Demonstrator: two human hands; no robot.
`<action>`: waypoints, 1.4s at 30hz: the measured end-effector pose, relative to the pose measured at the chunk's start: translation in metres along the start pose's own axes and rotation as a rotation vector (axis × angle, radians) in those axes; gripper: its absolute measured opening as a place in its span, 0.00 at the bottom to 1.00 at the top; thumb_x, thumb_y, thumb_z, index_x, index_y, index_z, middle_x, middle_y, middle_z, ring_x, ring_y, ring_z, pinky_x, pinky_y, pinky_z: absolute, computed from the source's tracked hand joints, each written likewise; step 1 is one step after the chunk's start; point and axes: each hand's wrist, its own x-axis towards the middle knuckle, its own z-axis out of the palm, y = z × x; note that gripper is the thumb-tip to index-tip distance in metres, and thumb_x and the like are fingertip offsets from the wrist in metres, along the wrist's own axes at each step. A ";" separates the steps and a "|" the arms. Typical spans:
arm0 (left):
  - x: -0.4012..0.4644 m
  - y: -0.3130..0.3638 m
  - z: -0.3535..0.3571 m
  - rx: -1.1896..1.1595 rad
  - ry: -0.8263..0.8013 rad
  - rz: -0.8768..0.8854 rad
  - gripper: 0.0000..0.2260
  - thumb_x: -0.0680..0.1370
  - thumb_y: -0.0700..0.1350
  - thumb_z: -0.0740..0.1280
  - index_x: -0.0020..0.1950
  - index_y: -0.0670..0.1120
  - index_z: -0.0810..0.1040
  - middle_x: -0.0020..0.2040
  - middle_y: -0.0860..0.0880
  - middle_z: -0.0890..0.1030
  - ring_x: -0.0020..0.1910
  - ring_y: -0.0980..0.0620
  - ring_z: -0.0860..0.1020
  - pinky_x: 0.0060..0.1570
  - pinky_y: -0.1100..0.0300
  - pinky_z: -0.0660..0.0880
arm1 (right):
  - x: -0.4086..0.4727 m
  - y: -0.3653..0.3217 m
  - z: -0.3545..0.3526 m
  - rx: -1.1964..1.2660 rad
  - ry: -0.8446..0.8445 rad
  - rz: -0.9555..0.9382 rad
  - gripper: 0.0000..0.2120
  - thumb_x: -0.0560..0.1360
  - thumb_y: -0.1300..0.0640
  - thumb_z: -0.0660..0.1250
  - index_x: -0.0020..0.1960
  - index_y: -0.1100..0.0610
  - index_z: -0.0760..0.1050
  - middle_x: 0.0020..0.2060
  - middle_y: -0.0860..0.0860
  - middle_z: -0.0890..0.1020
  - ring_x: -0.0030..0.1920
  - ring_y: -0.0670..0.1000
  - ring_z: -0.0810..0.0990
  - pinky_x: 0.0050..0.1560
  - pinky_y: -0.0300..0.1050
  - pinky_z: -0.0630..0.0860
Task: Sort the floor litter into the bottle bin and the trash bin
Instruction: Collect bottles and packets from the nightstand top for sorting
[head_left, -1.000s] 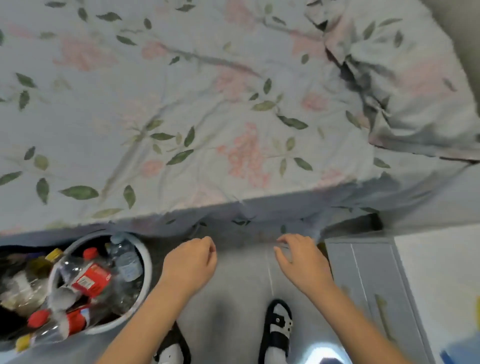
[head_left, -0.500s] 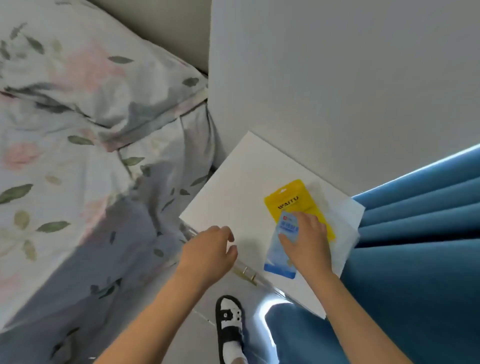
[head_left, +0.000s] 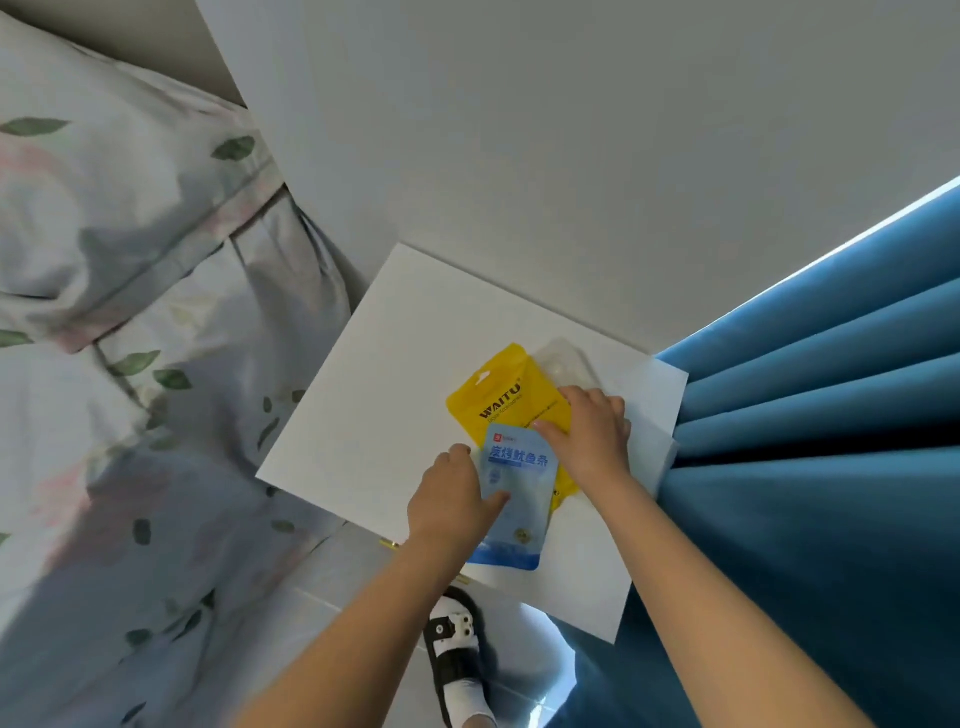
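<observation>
Blue packet (head_left: 514, 499) pinched by left hand (head_left: 449, 501); right hand (head_left: 589, 441) flat on yellow pouch (head_left: 498, 400). Possibly clear wrapper (head_left: 563, 366) left behind on desk (head_left: 374, 415); could slip.

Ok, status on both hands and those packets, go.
Left hand grips blue snack packet. Right hand presses yellow plastic pouch. Both on white nightstand. Nothing blocking.
</observation>
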 end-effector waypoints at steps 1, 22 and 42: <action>0.005 0.001 0.002 -0.042 -0.010 -0.017 0.28 0.75 0.54 0.70 0.68 0.44 0.65 0.64 0.46 0.74 0.62 0.47 0.75 0.53 0.54 0.74 | 0.001 0.000 0.002 -0.014 -0.005 -0.008 0.21 0.74 0.43 0.66 0.63 0.52 0.72 0.60 0.53 0.75 0.62 0.57 0.67 0.58 0.51 0.67; -0.010 -0.047 0.015 -1.018 -0.120 -0.048 0.08 0.76 0.39 0.70 0.54 0.40 0.81 0.48 0.43 0.86 0.46 0.46 0.84 0.45 0.56 0.81 | -0.055 -0.003 0.014 1.020 -0.162 -0.052 0.11 0.79 0.61 0.63 0.58 0.49 0.74 0.52 0.43 0.83 0.50 0.42 0.82 0.46 0.35 0.78; -0.019 -0.093 -0.010 -1.185 0.127 -0.286 0.12 0.81 0.48 0.61 0.50 0.42 0.80 0.48 0.44 0.85 0.47 0.45 0.82 0.54 0.47 0.77 | 0.052 0.046 -0.029 0.019 -0.277 0.158 0.45 0.60 0.40 0.78 0.70 0.47 0.61 0.63 0.50 0.75 0.65 0.56 0.71 0.63 0.56 0.69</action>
